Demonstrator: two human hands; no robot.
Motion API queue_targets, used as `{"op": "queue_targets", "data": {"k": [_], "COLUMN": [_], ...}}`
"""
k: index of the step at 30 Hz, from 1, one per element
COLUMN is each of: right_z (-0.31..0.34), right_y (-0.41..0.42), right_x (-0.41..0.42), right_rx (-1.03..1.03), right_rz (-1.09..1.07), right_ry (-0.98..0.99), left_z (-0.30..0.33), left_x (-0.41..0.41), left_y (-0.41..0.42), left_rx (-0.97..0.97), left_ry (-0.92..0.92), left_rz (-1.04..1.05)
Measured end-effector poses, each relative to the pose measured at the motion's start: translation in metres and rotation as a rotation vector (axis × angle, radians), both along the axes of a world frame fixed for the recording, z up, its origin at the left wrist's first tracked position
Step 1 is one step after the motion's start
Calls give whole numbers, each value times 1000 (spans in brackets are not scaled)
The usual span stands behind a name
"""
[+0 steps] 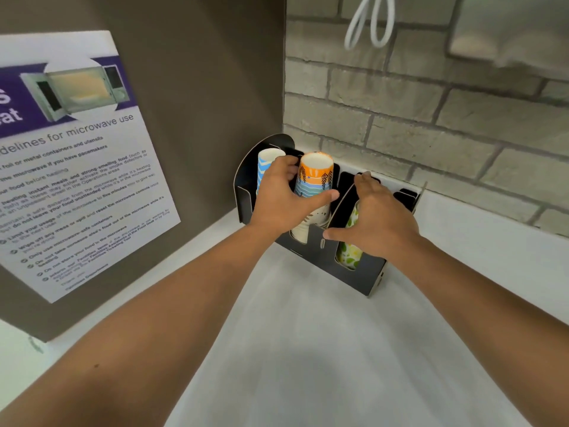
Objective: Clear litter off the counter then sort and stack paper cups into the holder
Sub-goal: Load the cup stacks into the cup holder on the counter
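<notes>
A black cup holder stands on the white counter in the corner, against the brick wall. My left hand grips a stack of orange and blue patterned paper cups that stands in the holder's middle slot. A blue striped cup stack fills the left slot behind that hand. My right hand holds the holder across its top, thumb on the front panel and fingers over a divider. Green leaf-patterned cups sit low in the slot under this hand.
A grey cabinet side with a microwave-use poster walls off the left. A brick wall runs behind, with a white cable hanging and a metal dispenser at top right. White counter stretches toward me.
</notes>
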State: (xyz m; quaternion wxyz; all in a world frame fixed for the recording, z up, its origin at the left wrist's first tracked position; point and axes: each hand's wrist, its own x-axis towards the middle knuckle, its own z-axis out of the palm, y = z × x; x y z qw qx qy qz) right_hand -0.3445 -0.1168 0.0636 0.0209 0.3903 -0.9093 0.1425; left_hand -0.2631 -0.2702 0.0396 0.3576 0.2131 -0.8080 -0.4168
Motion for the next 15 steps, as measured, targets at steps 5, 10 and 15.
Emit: {"op": "queue_targets", "data": {"k": [5,10,15], "right_z": [16,38,31], "right_y": [4,-6,-26], "right_x": [20,84,179], "right_rx": [-93,-269,-289], "right_rz": [0,100,314], "right_ry": [-11,-37,-194], "left_z": [14,21,13], "left_x": [40,129,258], "left_y": [-3,-5,0], "left_rx": [-28,-23,-9], "left_ry": [14,9,-78], "left_rz": [62,153,278]}}
